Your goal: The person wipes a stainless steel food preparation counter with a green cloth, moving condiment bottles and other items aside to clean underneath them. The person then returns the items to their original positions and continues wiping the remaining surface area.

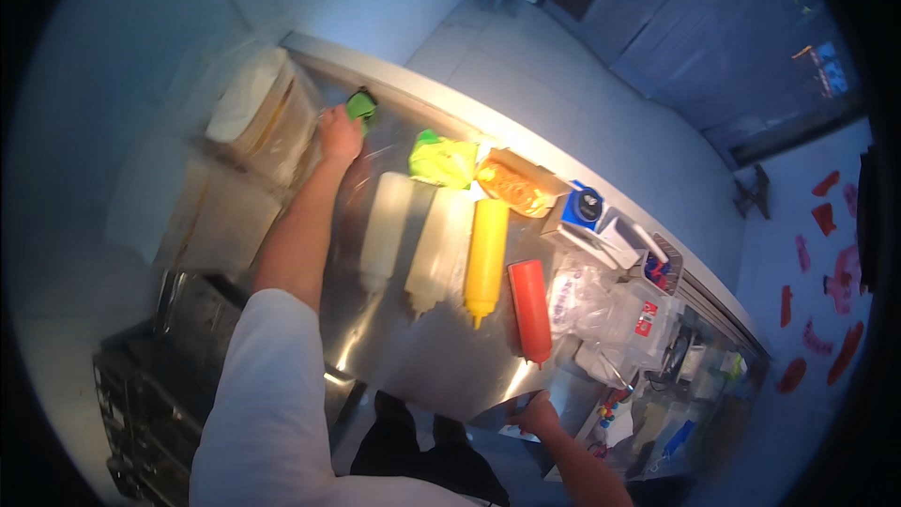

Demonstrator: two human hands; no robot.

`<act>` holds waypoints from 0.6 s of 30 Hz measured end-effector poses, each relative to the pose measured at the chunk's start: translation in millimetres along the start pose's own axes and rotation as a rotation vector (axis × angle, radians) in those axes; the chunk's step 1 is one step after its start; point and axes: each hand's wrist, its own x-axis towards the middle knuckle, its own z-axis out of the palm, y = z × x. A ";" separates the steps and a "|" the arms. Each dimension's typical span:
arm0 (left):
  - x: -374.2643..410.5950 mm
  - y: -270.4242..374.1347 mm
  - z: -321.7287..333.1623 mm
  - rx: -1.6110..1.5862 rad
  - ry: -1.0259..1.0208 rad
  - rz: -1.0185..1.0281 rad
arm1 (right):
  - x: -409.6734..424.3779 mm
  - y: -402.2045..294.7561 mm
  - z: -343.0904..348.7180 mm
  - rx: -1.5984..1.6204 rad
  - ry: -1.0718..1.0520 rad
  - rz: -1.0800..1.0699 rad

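Note:
My left hand [341, 135] reaches to the back left of a stainless steel counter [415, 359]. It grips a green cloth [362, 105] with a dark patch, close to the raised back ledge. At the counter's front edge is my right hand [536, 417], its fingers curled; whether it holds something there is unclear. Between my arms, squeeze bottles lie with their nozzles towards me: a whitish one [387, 229], a second whitish one [442, 243], a yellow one [486, 253] and a red one [531, 306].
Clear plastic boxes [218, 218] stand left of my forearm. Along the back are a yellow-green bag [443, 158], an open carton with orange contents [517, 186] and a blue box [581, 205]. Clear plastic packs [581, 296] and a grey basket [665, 264] crowd the right.

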 end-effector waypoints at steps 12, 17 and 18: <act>13.4 44.3 54.3 -0.325 -0.099 0.298 | 6.7 -9.3 7.5 -0.220 0.054 0.152; 35.4 -7.6 59.9 -0.002 0.123 0.187 | 8.1 -9.8 7.7 -0.226 0.031 0.161; 35.4 -4.5 65.0 -0.006 0.122 0.184 | 4.0 -18.3 1.8 -0.196 0.012 0.187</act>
